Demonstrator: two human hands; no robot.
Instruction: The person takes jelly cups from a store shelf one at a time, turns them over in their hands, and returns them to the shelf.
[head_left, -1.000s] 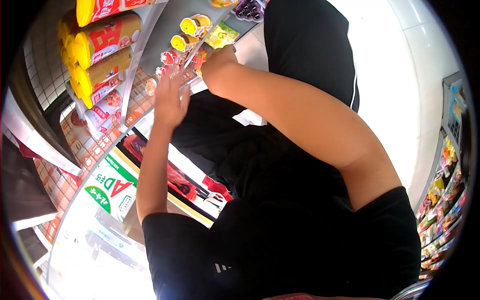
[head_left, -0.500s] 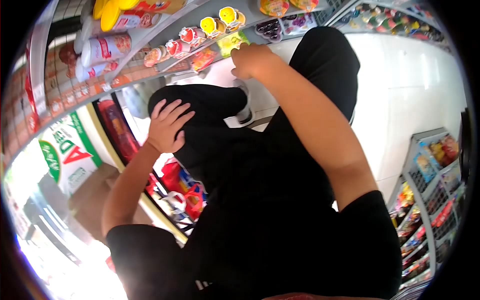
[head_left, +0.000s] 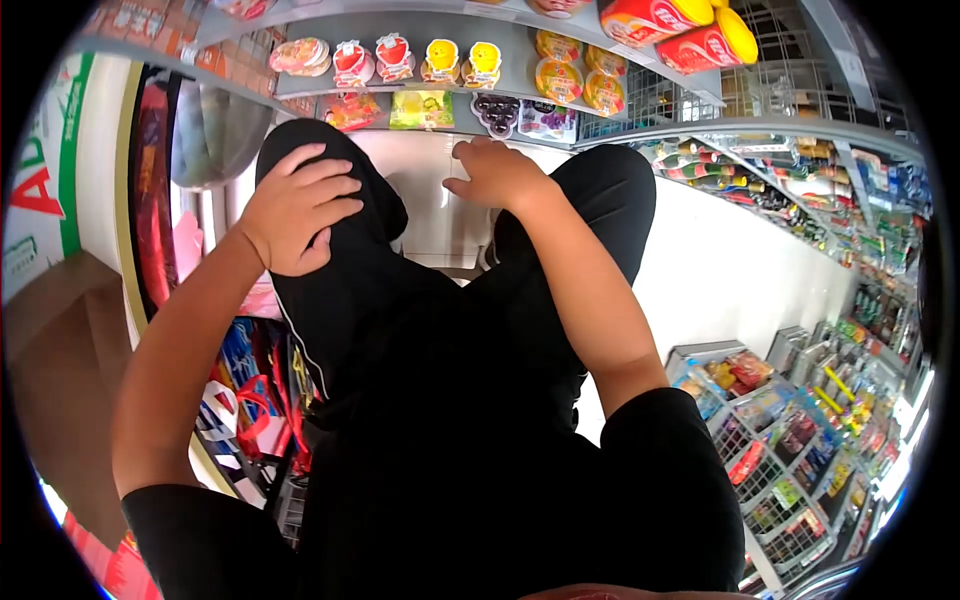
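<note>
My left hand [head_left: 303,207] rests on my left knee [head_left: 345,165], fingers spread and nothing in it. Just above my right knee, my right hand [head_left: 497,176] hangs in the air, thumb and fingers apart, holding nothing. Beyond it, on the lowest shelf, lie a yellow-green bag [head_left: 421,109], a red-orange bag [head_left: 348,110] and a dark purple grape-shaped pack [head_left: 496,114]. One level higher stand packs with yellow character tops [head_left: 483,62] and red ones [head_left: 394,58], beside stacked orange-lidded cups [head_left: 558,79].
Red canisters with yellow lids [head_left: 708,43] lie on an upper shelf at right. Wire racks of packaged goods [head_left: 780,430] stand on the right, over a pale floor [head_left: 690,260]. A brown carton [head_left: 70,370] and red items [head_left: 255,400] are on my left.
My view has turned, so the shelf now faces me squarely. My right hand has drawn back from beside the yellow-green bag towards my knees. My left hand stays on the knee.
</note>
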